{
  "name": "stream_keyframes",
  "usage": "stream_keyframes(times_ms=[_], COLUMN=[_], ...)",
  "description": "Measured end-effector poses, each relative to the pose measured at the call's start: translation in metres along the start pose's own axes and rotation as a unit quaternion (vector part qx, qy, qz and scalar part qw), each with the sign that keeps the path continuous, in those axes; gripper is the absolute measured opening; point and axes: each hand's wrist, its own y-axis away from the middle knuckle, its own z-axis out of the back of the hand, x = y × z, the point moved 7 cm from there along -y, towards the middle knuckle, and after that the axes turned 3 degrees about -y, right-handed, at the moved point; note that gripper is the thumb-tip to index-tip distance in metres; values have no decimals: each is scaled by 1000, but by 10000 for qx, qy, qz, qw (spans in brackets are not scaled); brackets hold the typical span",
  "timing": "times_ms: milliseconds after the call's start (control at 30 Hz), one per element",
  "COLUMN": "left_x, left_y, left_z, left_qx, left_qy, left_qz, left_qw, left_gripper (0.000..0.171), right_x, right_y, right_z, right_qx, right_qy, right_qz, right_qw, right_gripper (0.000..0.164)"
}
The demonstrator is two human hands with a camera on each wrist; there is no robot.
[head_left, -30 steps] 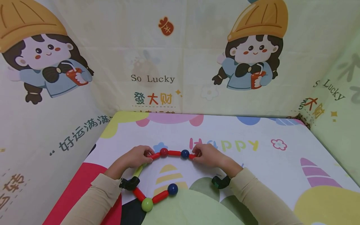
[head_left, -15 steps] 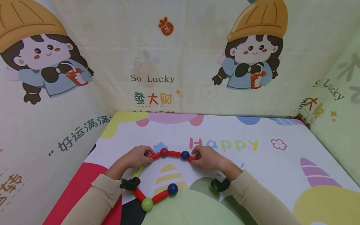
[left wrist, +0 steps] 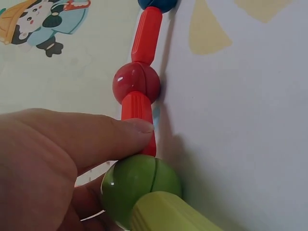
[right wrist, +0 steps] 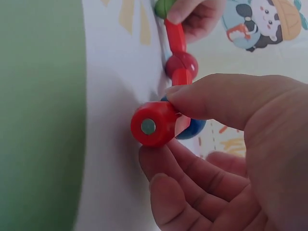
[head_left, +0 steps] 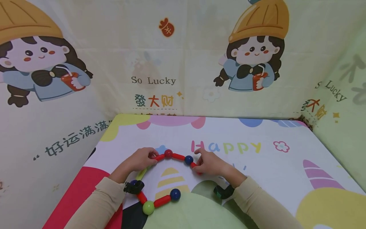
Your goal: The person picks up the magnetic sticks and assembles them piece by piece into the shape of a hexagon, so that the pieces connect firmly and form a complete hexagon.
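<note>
A chain of magnetic rods and balls curves over the table. My left hand (head_left: pixel 142 160) pinches a red magnetic rod (left wrist: pixel 136 107) between a green ball (left wrist: pixel 127 180) and a red ball (head_left: pixel 168 153). From the red ball, another red rod (head_left: pixel 178 156) leads to a blue ball (head_left: pixel 188 159). Beyond that ball, my right hand (head_left: pixel 211 163) holds the end red rod (right wrist: pixel 154 138) between thumb and fingers, its index finger raised in the head view. A round silvery magnet (right wrist: pixel 148 126) shows in that rod's free end. A yellow-green rod (left wrist: pixel 175 216) joins the green ball.
Nearer the person, the chain continues past a partly hidden blue ball (head_left: pixel 133 182), a red rod (head_left: pixel 141 197), a lime-green ball (head_left: pixel 148 207) and another red rod (head_left: pixel 162 201) to a blue end ball (head_left: pixel 175 194). A printed cloth (head_left: pixel 228 133) covers the table; patterned curtains (head_left: pixel 194 63) surround it.
My right hand has moved slightly towards the person, swinging the end rod downward in the head view, so the chain bends at the blue ball. The left hand keeps its pinch. The head view has shifted slightly.
</note>
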Motion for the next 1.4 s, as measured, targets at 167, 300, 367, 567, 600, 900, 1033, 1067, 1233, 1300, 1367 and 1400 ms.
stream_keyframes(times_ms=[167,300,367,567,600,900,1033,1067,1233,1300,1367,1400], left_x=[-1,-16,-29,-58,-59,-66,-70,-71,-74,-75,-76,-76], left_y=[5,22,34,61,64,75,78,78,74,72,70,69], left_z=[4,9,9,-13,-18,-49,-54,-56,-60,-61,-62,-62], left_qx=[-373,-723,-687,329,534,1129,1122,1116,896,808,793,796], left_qy=[-365,-833,-976,-871,-812,-764,-640,-621,-562,-553,-555,-551], left_qz=[63,-121,-371,-816,-812,-1143,-1385,-1424,-1565,-1598,-1590,-1596], left_qw=[9986,9938,9922,9923,9919,9840,9819,9815,9820,9823,9825,9824], left_gripper=[41,47,44,37,36,32,26,24,20,20,20,20], right_x=[4,5,5,6,6,13,15,15,13,14,14,14], right_y=[3,4,4,4,4,3,0,0,-4,-5,-6,-7], right_z=[-8,-13,-15,-22,-23,-30,-31,-31,-34,-33,-33,-32], right_qx=[84,162,214,394,420,385,182,147,90,69,51,45], right_qy=[-92,-116,-156,-396,-407,-405,-284,-262,-232,-281,-372,-402], right_qz=[-52,-54,-79,-80,-59,-94,-89,-108,-213,-283,-348,-366], right_qw=[9999,9998,9996,9984,9983,9984,9994,9995,9995,9992,9987,9985], right_gripper=[73,73,71,65,65,62,61,60,52,50,48,47])
